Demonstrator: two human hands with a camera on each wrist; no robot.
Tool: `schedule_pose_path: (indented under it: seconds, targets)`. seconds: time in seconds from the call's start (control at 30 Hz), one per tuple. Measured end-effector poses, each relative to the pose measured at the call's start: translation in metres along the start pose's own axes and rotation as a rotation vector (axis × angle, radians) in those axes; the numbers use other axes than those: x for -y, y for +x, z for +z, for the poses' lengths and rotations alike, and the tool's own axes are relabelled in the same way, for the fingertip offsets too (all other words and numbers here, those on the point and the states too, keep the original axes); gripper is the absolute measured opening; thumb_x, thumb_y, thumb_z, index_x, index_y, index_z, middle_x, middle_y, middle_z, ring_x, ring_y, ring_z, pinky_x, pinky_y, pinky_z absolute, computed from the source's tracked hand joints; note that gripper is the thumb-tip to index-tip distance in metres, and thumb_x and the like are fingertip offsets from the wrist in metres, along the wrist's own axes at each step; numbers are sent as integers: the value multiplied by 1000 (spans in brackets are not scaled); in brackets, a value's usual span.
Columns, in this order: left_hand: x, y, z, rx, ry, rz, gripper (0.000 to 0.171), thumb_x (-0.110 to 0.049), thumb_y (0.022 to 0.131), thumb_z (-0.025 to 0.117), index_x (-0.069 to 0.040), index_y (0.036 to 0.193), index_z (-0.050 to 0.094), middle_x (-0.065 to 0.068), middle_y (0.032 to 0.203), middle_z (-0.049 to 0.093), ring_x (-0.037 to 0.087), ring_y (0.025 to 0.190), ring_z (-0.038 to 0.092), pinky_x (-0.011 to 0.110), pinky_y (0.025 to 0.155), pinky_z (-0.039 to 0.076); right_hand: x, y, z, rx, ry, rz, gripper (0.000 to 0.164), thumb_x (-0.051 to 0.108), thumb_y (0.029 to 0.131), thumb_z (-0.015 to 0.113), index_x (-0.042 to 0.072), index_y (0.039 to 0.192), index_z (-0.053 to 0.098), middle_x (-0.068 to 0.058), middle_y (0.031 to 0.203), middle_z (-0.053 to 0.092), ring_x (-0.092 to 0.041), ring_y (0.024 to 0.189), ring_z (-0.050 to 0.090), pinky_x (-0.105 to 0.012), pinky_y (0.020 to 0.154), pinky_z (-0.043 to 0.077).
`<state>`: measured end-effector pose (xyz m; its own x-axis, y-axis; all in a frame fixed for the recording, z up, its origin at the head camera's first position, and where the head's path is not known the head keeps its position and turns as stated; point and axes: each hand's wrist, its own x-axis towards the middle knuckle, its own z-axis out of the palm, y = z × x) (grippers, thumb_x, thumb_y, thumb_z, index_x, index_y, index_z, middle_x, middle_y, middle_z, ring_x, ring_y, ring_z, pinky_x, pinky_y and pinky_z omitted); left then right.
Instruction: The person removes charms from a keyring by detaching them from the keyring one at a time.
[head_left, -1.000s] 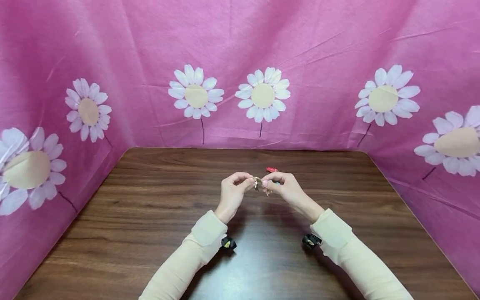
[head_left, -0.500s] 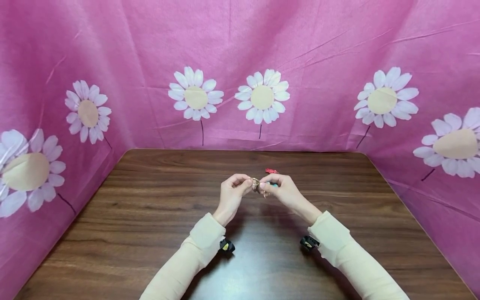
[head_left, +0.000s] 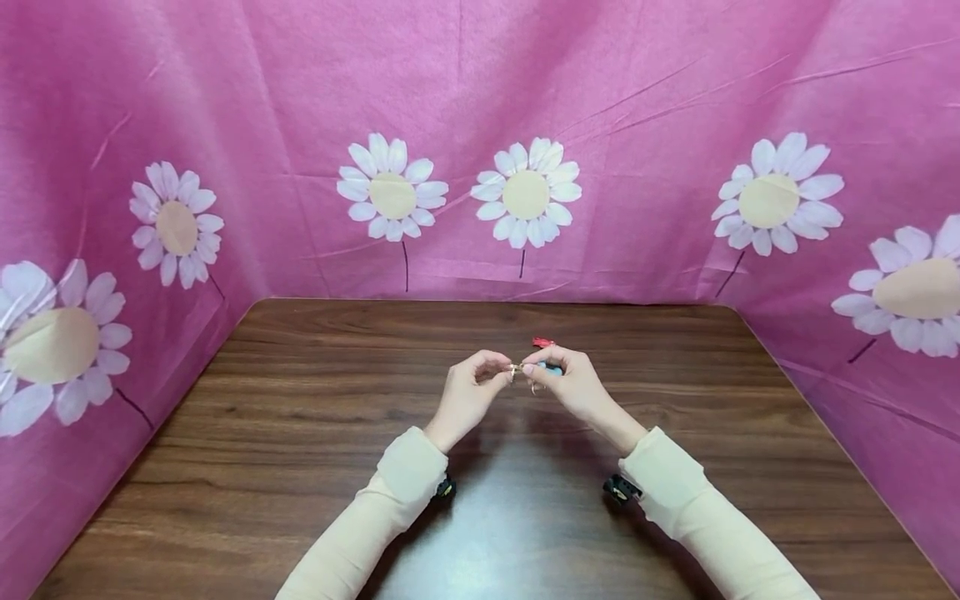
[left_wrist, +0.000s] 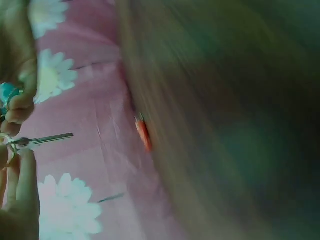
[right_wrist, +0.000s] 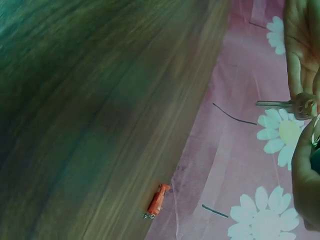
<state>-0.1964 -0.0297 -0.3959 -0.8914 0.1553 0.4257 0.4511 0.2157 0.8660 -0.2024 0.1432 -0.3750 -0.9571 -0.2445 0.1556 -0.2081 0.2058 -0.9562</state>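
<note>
In the head view my left hand and right hand meet above the table, a small metal key between them. The left thumb and fingers pinch the key by its head; in the left wrist view the key's blade points away from the fingers. A thin gold-coloured split ring sits at the key's head, pinched by the right fingertips. Tucked in the right hand is a turquoise keychain piece, mostly hidden by the fingers. Whether the ring passes through the key's hole cannot be told.
Behind the right hand a red keychain charm with a small metal fitting lies on the brown wooden table. A pink curtain with white flowers borders the table at the back and sides.
The key has turned between the fingertips and the left fingers have shifted on it. More of the turquoise keychain piece shows beside the right hand. Both hands stay at nearly the same spot.
</note>
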Motion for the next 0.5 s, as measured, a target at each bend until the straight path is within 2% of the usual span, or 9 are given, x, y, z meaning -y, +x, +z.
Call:
schedule_pose_path:
  seconds: [0.13, 0.23, 0.37, 0.5]
  targets:
    - [-1, -2, 1, -2, 338, 209, 9, -11, 80, 69, -8, 88, 68, 2, 84, 67, 10, 79, 65, 19, 70, 53, -1, -3, 3, -22, -109, -5, 17, 11, 84, 65, -3, 95, 66, -14, 71, 63, -13, 60, 57, -32, 58, 53]
    - [-2, -1, 0, -15, 481, 304, 8, -14, 80, 70, -10, 86, 70, -1, 82, 67, 9, 75, 65, 21, 67, 52, 7, -7, 6, -27, -174, -8, 15, 9, 84, 64, -2, 94, 66, -19, 72, 63, -14, 60, 56, -28, 55, 50]
    - [-4, 0, -2, -39, 572, 365, 6, -14, 79, 69, -12, 84, 72, -3, 81, 68, 8, 73, 65, 26, 64, 51, 24, -13, 9, -33, -224, -16, 13, 5, 84, 63, -5, 93, 66, -23, 73, 63, -14, 59, 55, -20, 52, 46]
    - [-4, 2, -5, -57, 564, 381, 5, -14, 78, 70, -12, 81, 72, -3, 80, 69, 8, 72, 66, 26, 65, 52, 31, -14, 10, -24, -237, -22, 13, 3, 84, 62, -6, 93, 65, -20, 70, 62, -14, 59, 54, -18, 52, 44]
